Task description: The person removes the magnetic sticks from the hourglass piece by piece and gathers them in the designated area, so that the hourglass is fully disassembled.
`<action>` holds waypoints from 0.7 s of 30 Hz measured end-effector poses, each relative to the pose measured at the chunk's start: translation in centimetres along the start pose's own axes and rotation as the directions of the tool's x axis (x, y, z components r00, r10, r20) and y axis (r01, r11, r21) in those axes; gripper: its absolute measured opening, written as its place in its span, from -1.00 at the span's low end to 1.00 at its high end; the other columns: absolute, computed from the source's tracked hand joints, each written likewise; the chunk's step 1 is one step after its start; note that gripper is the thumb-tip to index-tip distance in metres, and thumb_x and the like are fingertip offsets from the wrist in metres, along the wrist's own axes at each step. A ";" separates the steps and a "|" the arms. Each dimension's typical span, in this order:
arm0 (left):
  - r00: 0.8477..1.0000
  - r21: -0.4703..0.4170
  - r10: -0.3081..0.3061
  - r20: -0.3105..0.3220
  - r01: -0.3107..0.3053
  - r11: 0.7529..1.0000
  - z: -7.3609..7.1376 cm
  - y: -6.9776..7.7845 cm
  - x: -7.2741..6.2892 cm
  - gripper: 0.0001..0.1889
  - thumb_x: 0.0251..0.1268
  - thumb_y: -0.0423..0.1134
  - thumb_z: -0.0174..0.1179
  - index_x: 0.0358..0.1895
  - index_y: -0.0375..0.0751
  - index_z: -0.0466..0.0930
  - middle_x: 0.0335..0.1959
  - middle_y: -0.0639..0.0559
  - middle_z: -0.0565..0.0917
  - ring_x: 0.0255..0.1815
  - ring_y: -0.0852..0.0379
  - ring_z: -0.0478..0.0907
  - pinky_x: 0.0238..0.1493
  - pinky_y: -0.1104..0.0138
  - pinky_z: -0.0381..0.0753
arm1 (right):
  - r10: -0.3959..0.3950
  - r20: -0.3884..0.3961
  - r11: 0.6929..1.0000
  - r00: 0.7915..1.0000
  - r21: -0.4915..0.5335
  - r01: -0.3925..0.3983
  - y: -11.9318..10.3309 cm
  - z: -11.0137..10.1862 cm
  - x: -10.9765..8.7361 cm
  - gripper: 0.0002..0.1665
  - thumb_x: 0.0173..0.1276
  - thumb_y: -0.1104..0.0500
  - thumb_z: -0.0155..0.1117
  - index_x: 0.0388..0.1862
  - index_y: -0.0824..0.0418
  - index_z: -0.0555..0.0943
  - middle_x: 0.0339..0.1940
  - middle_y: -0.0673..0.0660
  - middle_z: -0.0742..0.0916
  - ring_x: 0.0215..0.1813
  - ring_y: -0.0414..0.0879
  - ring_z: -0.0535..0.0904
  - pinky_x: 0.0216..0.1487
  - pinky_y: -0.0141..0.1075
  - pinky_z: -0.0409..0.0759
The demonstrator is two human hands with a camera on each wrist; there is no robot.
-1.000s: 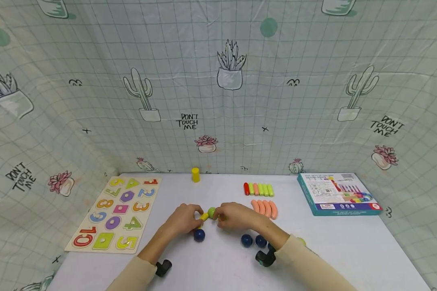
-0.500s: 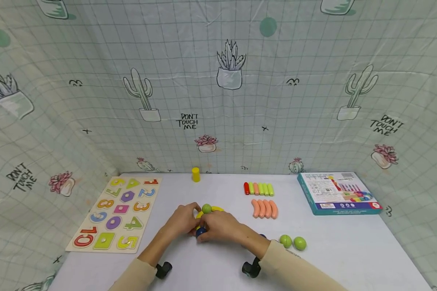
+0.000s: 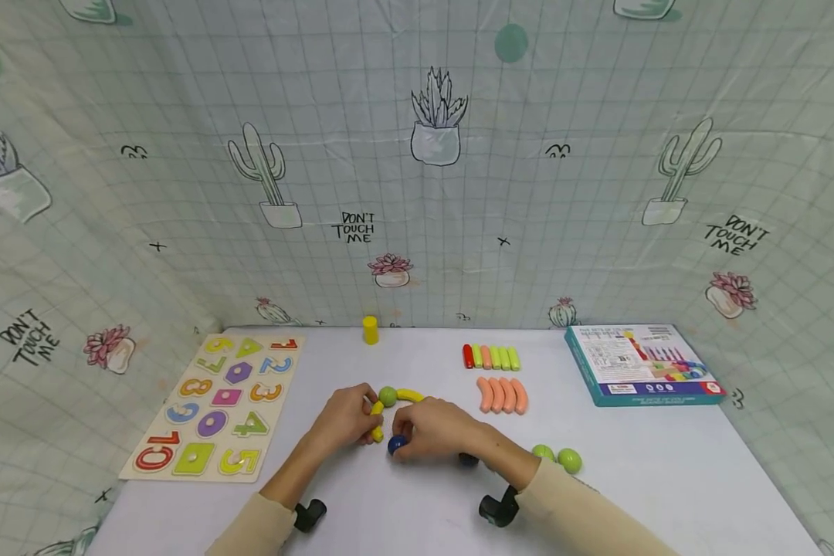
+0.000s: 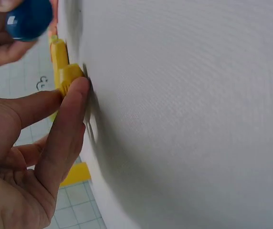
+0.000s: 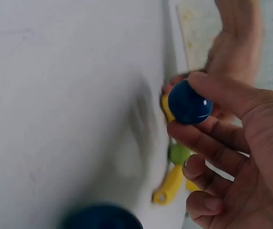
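Observation:
My left hand (image 3: 345,417) pinches a yellow curved bead (image 3: 378,423) between thumb and fingers; the left wrist view has its end (image 4: 71,71) showing past the fingertips. At the bead's far end sits a green ball (image 3: 388,396), with a second yellow curved bead (image 3: 409,395) leading right from it. My right hand (image 3: 434,428) holds a dark blue ball (image 5: 190,102) between thumb and fingers, just right of the first bead's near end. That second bead shows a hole in its end (image 5: 161,196) in the right wrist view.
At left lies a number puzzle board (image 3: 211,409). A yellow cylinder (image 3: 371,330) stands at the back. Several short sticks (image 3: 495,357) and orange curved beads (image 3: 503,394) lie in rows. A box (image 3: 642,364) is at right. Two green balls (image 3: 569,461) and a blue ball (image 3: 469,459) lie near my right forearm.
My right hand has gone from the green ball to the blue ball and drawn it right, away from the yellow bead's near end. The green ball has shifted left; my left hand still grips its bead.

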State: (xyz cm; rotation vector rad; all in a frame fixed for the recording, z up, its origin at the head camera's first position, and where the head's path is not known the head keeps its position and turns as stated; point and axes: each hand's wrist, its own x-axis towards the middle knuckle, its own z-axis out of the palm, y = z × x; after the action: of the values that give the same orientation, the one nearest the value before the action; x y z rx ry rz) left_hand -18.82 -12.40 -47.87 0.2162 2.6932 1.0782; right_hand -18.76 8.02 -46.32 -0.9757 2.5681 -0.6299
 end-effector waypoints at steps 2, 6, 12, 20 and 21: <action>1.000 0.016 -0.009 -0.012 0.009 1.000 -0.1 0.1 0.0 -0.70 0.24 -0.35 0.38 -0.02 -0.37 0.57 -0.45 -0.01 0.58 -0.67 0.19 0.61 -0.60 0.39 0.58 | -0.001 -0.011 1.000 1.000 0.021 0.001 0.5 -1.1 -0.6 -0.76 0.23 -0.13 0.49 -0.21 -0.11 0.68 -0.37 -0.29 0.66 -0.27 -0.32 0.58 -0.21 -0.38 0.53; 0.998 0.147 0.013 -0.065 -0.003 0.989 -0.3 0.1 0.0 -0.68 0.21 -0.24 0.44 -0.04 -0.26 0.60 -0.30 -0.03 0.58 -0.50 0.15 0.52 -0.43 0.32 0.53 | 0.032 -0.017 0.999 0.999 0.042 -0.032 1.9 -2.5 -1.8 -0.75 0.25 -0.09 0.49 -0.15 -0.08 0.69 -0.28 -0.26 0.67 -0.18 -0.27 0.58 -0.10 -0.34 0.55; 0.984 0.246 0.160 -0.076 -0.137 0.960 -0.7 -0.1 0.1 -0.88 0.27 -0.32 0.37 -0.18 -0.06 0.67 0.06 -0.01 0.56 -0.29 0.14 0.54 -0.27 0.24 0.54 | 0.064 0.029 0.995 0.998 0.071 -0.066 3.6 -2.7 -3.2 -0.72 0.24 0.00 0.51 -0.09 -0.04 0.69 -0.23 -0.23 0.67 -0.15 -0.26 0.57 -0.06 -0.33 0.56; 0.952 0.212 0.285 0.114 -0.303 0.929 -1.0 -0.7 0.4 -0.71 0.28 -0.57 0.18 -0.14 -0.12 0.76 0.28 -0.13 0.48 0.14 -0.07 0.56 0.18 0.08 0.57 | 0.051 0.087 0.995 0.995 0.083 -0.059 4.7 -2.0 -4.0 -0.69 0.24 0.02 0.50 -0.04 -0.08 0.66 -0.21 -0.25 0.66 -0.18 -0.33 0.54 -0.09 -0.37 0.53; 0.949 0.206 0.287 0.128 -0.308 0.929 -1.0 -0.7 0.4 -0.69 0.26 -0.59 0.17 -0.13 -0.13 0.76 0.28 -0.14 0.47 0.11 -0.06 0.57 0.16 0.09 0.58 | 0.053 0.092 0.995 0.994 0.082 -0.061 4.9 -2.0 -4.1 -0.69 0.24 0.02 0.50 -0.05 -0.09 0.66 -0.22 -0.25 0.65 -0.18 -0.34 0.53 -0.09 -0.37 0.53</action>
State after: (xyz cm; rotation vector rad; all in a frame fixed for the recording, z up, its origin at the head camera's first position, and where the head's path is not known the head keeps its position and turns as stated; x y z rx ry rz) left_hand -19.51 -13.46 -47.71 0.7197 2.7491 0.8065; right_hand -19.38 14.62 -46.52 -0.8794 2.4606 -0.6581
